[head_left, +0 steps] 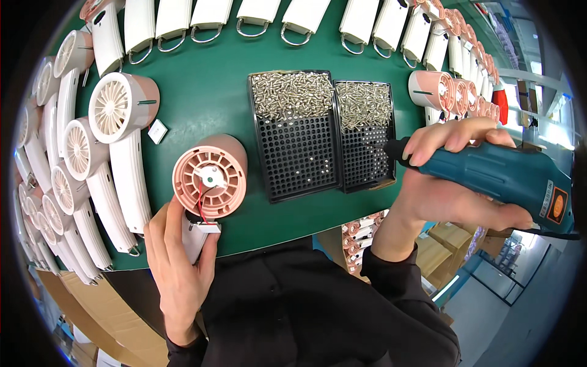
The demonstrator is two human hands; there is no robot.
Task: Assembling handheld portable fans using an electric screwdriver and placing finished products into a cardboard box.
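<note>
My left hand (180, 269) is closed around a white handle (193, 241) at the table's near edge. Joined to its far end is a round pink fan housing (231, 160), its spoked opening towards me. Red and black wires run from its centre down to the handle. My right hand (437, 183) grips a teal electric screwdriver (483, 174), held level and pointing left. Its black nose is above the right side of the smaller black screw tray (358, 156). Beside that lies a larger black screw tray (284, 156). Whether a screw sits on the bit cannot be made out.
Loose screws (293, 93) fill the far part of both trays; several stand in the holes. White handles (208, 13) with metal loops line the far edge. Finished-looking fan units (113, 107) crowd the left, and pink housings (437, 92) the right. A small white square piece (157, 131) lies on the green mat.
</note>
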